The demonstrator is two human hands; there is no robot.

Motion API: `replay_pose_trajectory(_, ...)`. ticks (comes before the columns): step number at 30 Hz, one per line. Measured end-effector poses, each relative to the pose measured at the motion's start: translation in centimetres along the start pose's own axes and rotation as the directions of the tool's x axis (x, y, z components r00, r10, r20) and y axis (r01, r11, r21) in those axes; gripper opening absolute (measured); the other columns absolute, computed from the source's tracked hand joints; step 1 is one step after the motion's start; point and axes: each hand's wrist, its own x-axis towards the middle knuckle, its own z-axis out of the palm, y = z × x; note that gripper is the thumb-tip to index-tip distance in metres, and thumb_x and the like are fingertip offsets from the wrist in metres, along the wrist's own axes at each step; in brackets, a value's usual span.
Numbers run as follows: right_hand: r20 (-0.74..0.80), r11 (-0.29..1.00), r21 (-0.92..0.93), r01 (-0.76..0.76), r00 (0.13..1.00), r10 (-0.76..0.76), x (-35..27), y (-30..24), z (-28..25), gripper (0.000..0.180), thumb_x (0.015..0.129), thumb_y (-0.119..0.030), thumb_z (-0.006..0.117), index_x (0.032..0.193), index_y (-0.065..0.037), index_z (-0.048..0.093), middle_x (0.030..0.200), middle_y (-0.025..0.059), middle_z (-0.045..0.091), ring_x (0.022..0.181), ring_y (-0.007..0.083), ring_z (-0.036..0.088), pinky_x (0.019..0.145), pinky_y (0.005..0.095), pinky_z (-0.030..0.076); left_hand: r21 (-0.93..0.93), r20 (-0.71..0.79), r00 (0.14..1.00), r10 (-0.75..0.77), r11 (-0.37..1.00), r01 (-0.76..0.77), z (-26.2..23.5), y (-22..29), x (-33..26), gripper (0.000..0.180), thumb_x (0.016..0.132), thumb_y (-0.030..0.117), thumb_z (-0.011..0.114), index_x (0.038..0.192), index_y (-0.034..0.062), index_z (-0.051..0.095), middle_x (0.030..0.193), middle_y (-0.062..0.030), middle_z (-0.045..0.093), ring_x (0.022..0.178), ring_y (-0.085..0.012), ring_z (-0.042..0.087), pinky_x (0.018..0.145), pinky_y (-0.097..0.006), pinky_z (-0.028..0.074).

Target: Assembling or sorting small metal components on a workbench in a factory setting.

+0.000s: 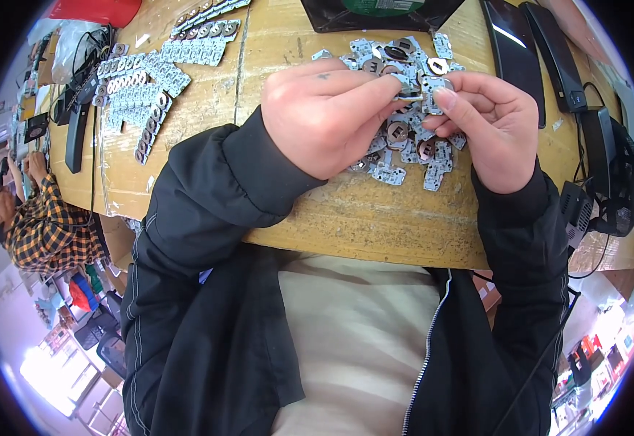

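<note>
Both of my hands are raised over a loose pile of small white circuit boards (388, 173), many carrying round metal discs. My right hand (495, 120) pinches one small circuit board (435, 96) between thumb and fingers. Just left of it, my left hand (328, 109) is closed, thumb and fingertips pressed together at a dark, round-edged piece (410, 93). The left fingers partly cover that piece, so its kind is unclear. Whether it touches the board in my right hand cannot be told.
Joined strips of similar boards (139, 87) lie at the table's left. A black box (382, 16) stands at the far edge. Flat black devices (518, 54) and cables are on the right. A person in a checked shirt (52, 232) sits beyond the left side.
</note>
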Motion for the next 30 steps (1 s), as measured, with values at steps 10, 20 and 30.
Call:
replay_pose_trajectory(10,-0.012,1.000,-0.002,0.005,1.000,-0.005,-0.1,0.2,0.0,0.021,0.089,-0.004,0.063,0.107,0.008,0.060,0.084,0.0121,0.069,0.069,0.0147,0.067,0.060,0.0212,0.052,-0.018,0.018,1.000,0.010,1.000,-0.010,-0.2,0.1,0.1,0.025,0.068,-0.004,0.074,0.092,-0.0006,0.068,0.073,-0.0121,0.066,0.057,-0.0251,0.062,0.050,-0.032,0.049)
replay_pose_trajectory(20,-0.007,0.990,-0.084,0.117,0.993,-0.118,0.2,0.0,-1.1,0.017,0.088,-0.003,0.063,0.103,0.006,0.065,0.087,0.0099,0.069,0.074,0.0121,0.066,0.065,0.0225,0.055,-0.056,-0.070,0.986,-0.151,0.988,0.147,-0.4,0.0,0.3,0.015,0.073,0.008,0.074,0.086,0.0051,0.068,0.067,-0.0093,0.064,0.060,-0.0257,0.064,0.053,-0.033,0.051)
replay_pose_trajectory(30,0.000,0.999,-0.038,0.038,0.999,-0.038,0.5,0.0,-1.5,0.016,0.085,0.003,0.063,0.101,0.005,0.065,0.084,0.0119,0.069,0.072,0.0124,0.067,0.066,0.0220,0.055,-0.165,-0.057,0.980,-0.191,0.970,0.180,-0.4,0.2,0.4,0.013,0.073,0.007,0.075,0.084,0.0045,0.070,0.066,-0.0098,0.064,0.057,-0.0235,0.063,0.051,-0.030,0.049)
